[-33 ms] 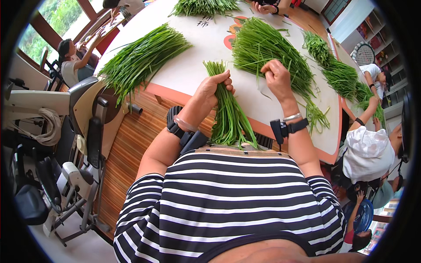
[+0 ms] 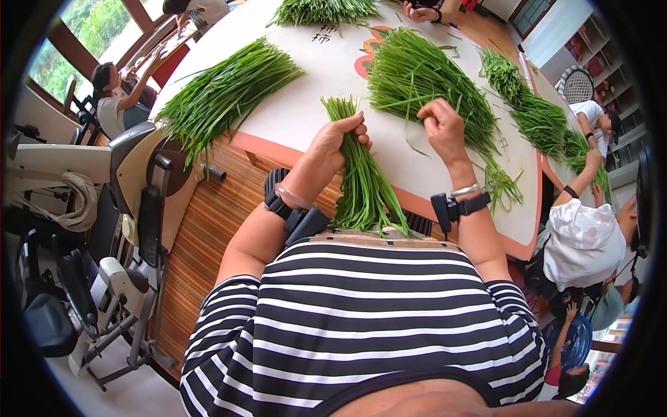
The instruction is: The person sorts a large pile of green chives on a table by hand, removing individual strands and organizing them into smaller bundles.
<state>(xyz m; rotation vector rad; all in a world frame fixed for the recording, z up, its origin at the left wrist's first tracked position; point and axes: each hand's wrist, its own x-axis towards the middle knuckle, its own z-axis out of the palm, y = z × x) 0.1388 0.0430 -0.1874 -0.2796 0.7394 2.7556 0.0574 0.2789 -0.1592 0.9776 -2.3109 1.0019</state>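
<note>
My left hand (image 2: pixel 339 144) is wrapped round a bunch of garlic chives (image 2: pixel 365 187), gripping it near its pale cut ends. The leafy ends hang toward my waist, past the table's edge. To the right, my right hand (image 2: pixel 445 131) is closed with curled fingers beside a big pile of garlic chives (image 2: pixel 417 73). A thin leaf blade shows by its fingertips; whether they pinch it I cannot tell. Another pile of chives (image 2: pixel 233 94) lies at the left, its leaves drooping over the edge. Some loose leaves (image 2: pixel 504 184) lie right of my right wrist.
The white table (image 2: pixel 323 76) has a pink-orange border. More chives lie at its far side (image 2: pixel 323 10) and along the right (image 2: pixel 542 125). A person in white (image 2: pixel 583 243) works at the right; another person's hands (image 2: pixel 420 12) show at the far side. Exercise equipment (image 2: pixel 125 278) stands at left.
My right hand has shifted slightly to the right and toward me. My left hand and its bunch of chives stay in place.
</note>
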